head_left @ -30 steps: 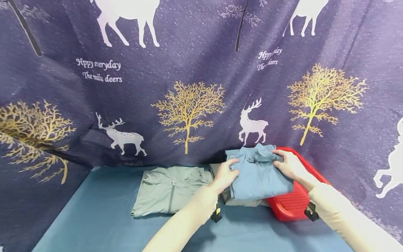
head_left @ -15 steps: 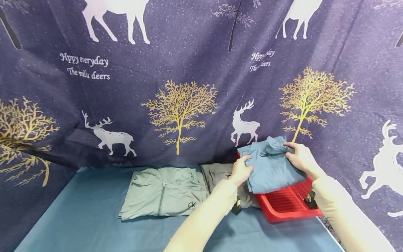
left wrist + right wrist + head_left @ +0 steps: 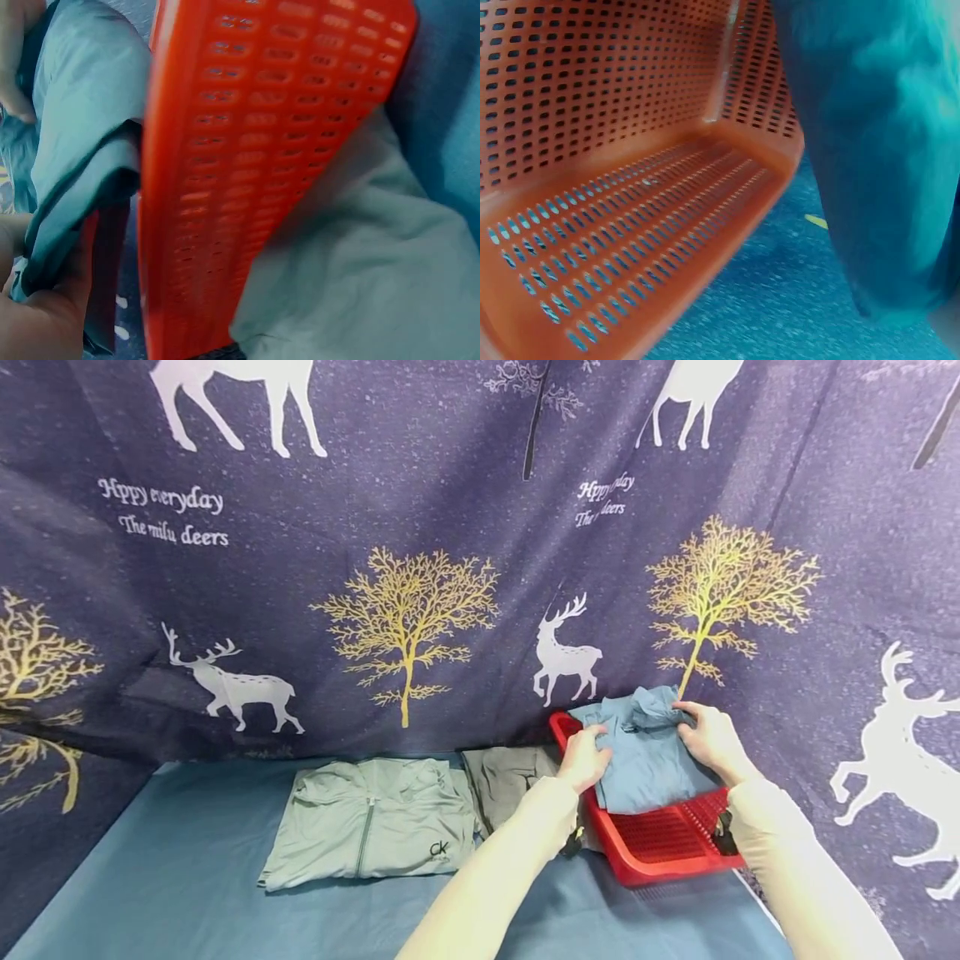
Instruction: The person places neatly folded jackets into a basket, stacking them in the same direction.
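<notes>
A folded blue garment (image 3: 652, 768) hangs over the red plastic basket (image 3: 637, 864), held up between both hands. My left hand (image 3: 587, 760) pinches its left edge, thumb toward the front; the left wrist view shows the fingers (image 3: 52, 315) at the folded layers. Its upper right corner is gripped by my right hand (image 3: 716, 742), close to the bunched part at the top. In the right wrist view the garment (image 3: 885, 150) drops beside the perforated basket wall (image 3: 592, 82). The cloth covers the basket's back part in the head view.
Left of the basket lies a folded grey garment (image 3: 510, 777), partly behind my left forearm. Farther left, a folded pale green zip top (image 3: 375, 818) with a CK logo lies on the blue-covered table (image 3: 195, 860). A deer-patterned curtain (image 3: 450, 485) hangs behind.
Both hands have carried the blue garment rightward, from partly above the grey garment to over the basket, then slightly lower. The head view has turned right.
</notes>
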A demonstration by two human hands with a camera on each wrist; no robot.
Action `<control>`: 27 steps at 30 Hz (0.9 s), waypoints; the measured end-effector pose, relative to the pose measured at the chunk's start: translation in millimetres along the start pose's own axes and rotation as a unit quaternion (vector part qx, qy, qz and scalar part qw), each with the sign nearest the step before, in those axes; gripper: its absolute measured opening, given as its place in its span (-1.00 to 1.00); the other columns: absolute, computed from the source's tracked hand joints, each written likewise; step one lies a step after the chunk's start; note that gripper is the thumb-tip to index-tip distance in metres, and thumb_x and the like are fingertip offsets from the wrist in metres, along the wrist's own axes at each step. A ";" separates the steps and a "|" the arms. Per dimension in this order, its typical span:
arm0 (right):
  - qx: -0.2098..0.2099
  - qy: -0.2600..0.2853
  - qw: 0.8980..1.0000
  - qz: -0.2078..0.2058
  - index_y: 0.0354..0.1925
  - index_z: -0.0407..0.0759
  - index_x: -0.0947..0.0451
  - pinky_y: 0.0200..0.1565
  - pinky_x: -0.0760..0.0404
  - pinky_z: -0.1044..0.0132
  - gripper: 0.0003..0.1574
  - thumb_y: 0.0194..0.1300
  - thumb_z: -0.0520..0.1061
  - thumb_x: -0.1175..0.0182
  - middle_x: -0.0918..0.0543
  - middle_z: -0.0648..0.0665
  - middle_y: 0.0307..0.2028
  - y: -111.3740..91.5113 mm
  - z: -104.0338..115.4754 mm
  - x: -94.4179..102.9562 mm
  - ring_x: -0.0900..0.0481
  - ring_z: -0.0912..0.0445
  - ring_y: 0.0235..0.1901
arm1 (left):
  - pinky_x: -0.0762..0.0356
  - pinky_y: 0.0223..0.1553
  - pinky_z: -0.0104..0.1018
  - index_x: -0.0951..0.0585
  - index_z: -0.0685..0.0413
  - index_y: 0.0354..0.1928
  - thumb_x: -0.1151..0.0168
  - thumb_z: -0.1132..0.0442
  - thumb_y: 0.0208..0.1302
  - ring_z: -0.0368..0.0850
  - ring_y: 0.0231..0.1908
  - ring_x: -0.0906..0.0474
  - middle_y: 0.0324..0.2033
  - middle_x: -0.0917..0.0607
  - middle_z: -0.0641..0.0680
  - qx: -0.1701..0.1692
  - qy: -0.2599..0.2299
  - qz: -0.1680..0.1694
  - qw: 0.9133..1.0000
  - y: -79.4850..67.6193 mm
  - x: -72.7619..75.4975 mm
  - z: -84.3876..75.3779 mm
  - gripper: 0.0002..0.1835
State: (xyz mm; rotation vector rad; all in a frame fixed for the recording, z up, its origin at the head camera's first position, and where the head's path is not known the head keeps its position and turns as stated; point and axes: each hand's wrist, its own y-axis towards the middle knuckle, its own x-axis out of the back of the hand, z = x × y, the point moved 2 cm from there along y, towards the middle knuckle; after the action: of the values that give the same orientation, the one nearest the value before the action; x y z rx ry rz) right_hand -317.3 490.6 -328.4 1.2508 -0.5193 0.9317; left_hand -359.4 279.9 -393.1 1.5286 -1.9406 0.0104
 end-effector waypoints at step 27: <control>-0.028 0.002 0.984 0.175 -0.09 -0.52 -0.58 -0.16 -0.54 -0.15 -0.45 -0.19 -0.44 -0.12 -0.63 -0.50 -0.15 -24.2 -17.3 -70.7 -0.60 -0.34 -0.19 | -0.57 -0.23 -0.43 -0.76 -0.15 -0.23 -0.37 0.23 0.18 -0.24 -0.26 -0.65 -0.27 -0.73 -0.12 -0.066 0.391 0.133 0.908 -9.0 -42.9 -2.5 -0.87</control>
State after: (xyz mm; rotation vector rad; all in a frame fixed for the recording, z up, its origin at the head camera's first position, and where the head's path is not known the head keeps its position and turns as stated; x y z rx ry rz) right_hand -338.7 484.6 -401.7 1.1246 -0.7747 1.2045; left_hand -346.1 315.1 -415.8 0.9383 -1.4276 0.5210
